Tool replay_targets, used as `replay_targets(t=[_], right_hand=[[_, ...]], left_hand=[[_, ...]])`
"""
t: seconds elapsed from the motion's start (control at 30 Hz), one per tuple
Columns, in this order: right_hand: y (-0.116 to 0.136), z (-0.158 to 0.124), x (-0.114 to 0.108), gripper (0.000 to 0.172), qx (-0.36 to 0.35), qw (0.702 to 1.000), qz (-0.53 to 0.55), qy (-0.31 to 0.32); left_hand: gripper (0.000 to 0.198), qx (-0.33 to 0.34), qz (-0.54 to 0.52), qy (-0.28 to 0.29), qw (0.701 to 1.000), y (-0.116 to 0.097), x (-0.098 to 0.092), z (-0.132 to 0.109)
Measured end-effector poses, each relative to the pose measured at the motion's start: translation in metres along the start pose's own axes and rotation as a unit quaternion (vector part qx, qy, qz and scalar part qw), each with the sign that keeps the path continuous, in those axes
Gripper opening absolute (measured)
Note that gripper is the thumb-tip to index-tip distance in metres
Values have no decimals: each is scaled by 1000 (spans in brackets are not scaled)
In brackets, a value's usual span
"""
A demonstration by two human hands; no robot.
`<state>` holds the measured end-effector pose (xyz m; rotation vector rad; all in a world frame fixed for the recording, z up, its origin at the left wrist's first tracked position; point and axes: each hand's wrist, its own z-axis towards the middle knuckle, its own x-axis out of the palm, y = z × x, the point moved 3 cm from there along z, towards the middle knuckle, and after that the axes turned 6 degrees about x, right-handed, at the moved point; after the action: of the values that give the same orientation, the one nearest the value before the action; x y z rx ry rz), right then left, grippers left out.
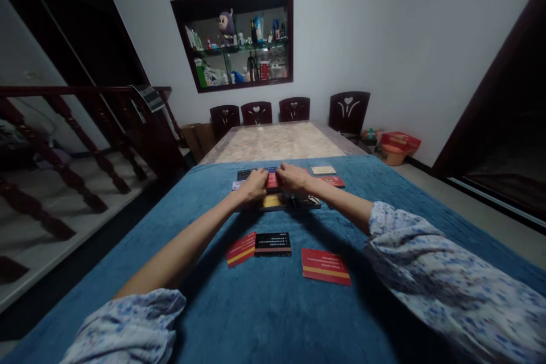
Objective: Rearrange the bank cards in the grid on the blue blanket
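Observation:
My left hand [255,184] and my right hand [292,177] meet over a group of cards, fingers closed at the two sides of a red card [272,181]. Below it lie a yellow card [272,201] and a black card [307,202]. To the right, a red card with a picture [333,182] and a cream card [323,170] rest flat. Partly hidden by my left hand are a dark card [244,174] and a pale card [236,185]. Nearer me lie a tilted red card [241,249], a black striped card [273,244] and another red card [326,266].
A blue cloth [205,313] covers the near part of the table; the bare tabletop [281,142] shows beyond. Several dark chairs [294,109] stand behind it. A wooden railing [63,90] runs along the left, and a red bag [400,141] sits on the floor at right.

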<state>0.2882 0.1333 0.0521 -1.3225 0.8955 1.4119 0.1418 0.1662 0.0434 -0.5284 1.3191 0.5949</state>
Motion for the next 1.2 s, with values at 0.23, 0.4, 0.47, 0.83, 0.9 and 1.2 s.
replay_targets(t=[0.23, 0.4, 0.47, 0.83, 0.9, 1.2], right_hand=[[0, 24, 12, 36, -5, 999, -5, 43], [2, 31, 15, 39, -9, 998, 1, 66], [2, 34, 17, 39, -10, 997, 4, 73], [1, 52, 29, 42, -13, 993, 12, 119], [1, 57, 32, 43, -13, 991, 12, 130], [-2, 69, 42, 48, -7, 988, 14, 151]], left_hand=[[36, -35, 16, 45, 998, 11, 14, 15], [36, -49, 16, 67, 996, 15, 20, 19], [35, -54, 13, 73, 996, 15, 21, 20], [31, -60, -4, 102, 993, 18, 27, 28], [27, -64, -1, 113, 992, 18, 27, 29], [38, -64, 8, 139, 988, 18, 20, 31]])
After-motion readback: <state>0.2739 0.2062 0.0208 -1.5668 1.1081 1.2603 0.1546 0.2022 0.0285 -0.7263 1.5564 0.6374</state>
